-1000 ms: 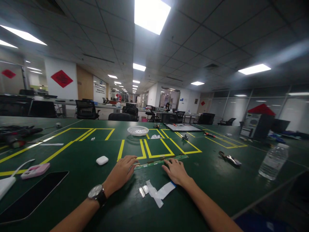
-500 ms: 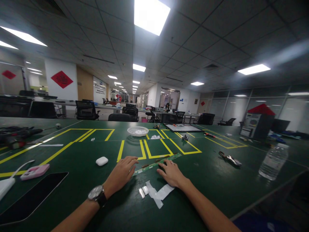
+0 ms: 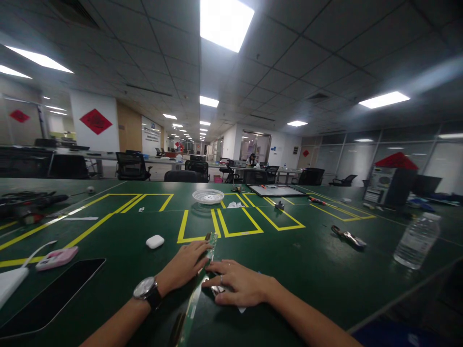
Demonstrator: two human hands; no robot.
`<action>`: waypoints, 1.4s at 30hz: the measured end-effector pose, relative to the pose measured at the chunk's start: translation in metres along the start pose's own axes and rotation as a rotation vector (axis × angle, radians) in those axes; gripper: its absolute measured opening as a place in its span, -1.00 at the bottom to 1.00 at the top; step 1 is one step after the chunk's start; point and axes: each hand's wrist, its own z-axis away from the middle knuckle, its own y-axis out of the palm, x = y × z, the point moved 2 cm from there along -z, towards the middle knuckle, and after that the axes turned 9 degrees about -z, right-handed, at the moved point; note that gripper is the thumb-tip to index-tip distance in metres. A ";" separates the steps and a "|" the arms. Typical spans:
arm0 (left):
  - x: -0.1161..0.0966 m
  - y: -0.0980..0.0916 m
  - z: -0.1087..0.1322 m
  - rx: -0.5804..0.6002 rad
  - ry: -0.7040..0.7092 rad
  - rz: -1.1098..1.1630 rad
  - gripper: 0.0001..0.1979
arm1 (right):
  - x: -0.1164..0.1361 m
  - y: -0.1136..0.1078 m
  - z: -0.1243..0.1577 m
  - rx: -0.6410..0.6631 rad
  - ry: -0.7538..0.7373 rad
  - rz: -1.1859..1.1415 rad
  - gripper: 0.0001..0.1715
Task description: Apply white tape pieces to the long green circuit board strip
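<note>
A long, narrow green circuit board [image 3: 193, 303] runs away from me between my hands, its near end close to the frame's bottom edge. Brown connector strips show along its left side. My left hand [image 3: 184, 264], with a watch on the wrist, grips the board's far part between fingers and thumb. My right hand [image 3: 240, 283] has its fingers stretched and spread, the fingertips at the board's right edge. Under that palm lie the silvery foil piece [image 3: 217, 290] and the white tape strips [image 3: 241, 309], mostly hidden.
A white earbud case [image 3: 155, 242], black phone [image 3: 54, 299] and pink device [image 3: 57, 258] lie to the left. Ahead is a white plastic basket [image 3: 208, 196]. On the right are a metal tool [image 3: 348, 237] and a water bottle [image 3: 417, 241]. Yellow tape [image 3: 244, 233] marks the green table.
The circuit board has turned from lying crosswise to pointing away from me. My right hand has moved left and nearer, covering the tape and foil.
</note>
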 end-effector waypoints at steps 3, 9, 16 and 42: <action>-0.002 0.008 0.003 0.066 -0.007 -0.036 -0.69 | 0.006 -0.001 0.003 -0.009 -0.035 -0.012 -0.44; -0.004 0.009 0.004 0.073 0.013 -0.064 -0.76 | 0.002 -0.011 0.016 -0.106 0.021 -0.007 -0.51; -0.010 -0.004 0.001 0.070 0.076 -0.115 -0.81 | -0.008 -0.013 0.018 -0.112 0.135 0.062 -0.74; -0.033 0.009 0.004 0.147 -0.062 -0.113 -0.59 | -0.017 0.005 0.004 -0.419 0.338 0.039 -0.92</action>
